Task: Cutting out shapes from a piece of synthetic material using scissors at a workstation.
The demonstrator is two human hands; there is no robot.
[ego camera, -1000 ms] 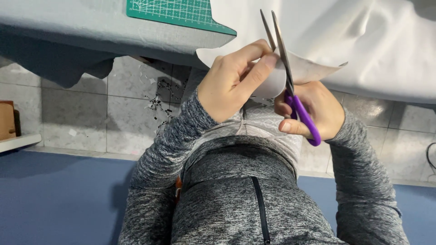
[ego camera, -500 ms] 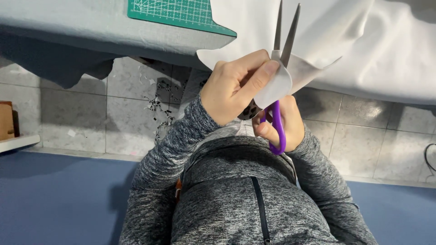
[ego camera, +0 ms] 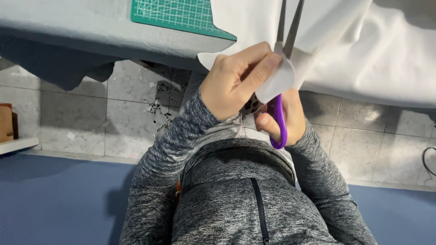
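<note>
Pinching a flap of white cloth [ego camera: 281, 79] between thumb and fingers, the left hand [ego camera: 234, 84] is holding that flap taut just off the tabletop's [ego camera: 91, 34] near edge. The right hand [ego camera: 284, 118] is sitting just below and behind it, partly hidden by the flap, with its fingers clenched through the purple loops of the scissors [ego camera: 279, 120]. The scissors are pointing up and away from the body, their two grey blades standing parted in a narrow V above the left hand's fingertips, with the flap's edge lying at the base of that V. Whether the blades are already biting into the cloth cannot be told, since the flap is covering the pivot.

Beyond the hands, the rest of the cloth is spreading over the tabletop and hanging over its edge to the right of the right hand. To the upper left of the left hand, a green cutting mat [ego camera: 179, 13] is lying flat on the tabletop, its corner just beside the cloth. Both arms are wearing grey marled sleeves [ego camera: 172, 149], matching the zipped top below the hands. Under the tabletop, left of the left hand, small dark scraps [ego camera: 159, 106] are lying scattered on the tiled floor [ego camera: 91, 118], and a blue mat [ego camera: 59, 199] is lying nearer the body.
</note>
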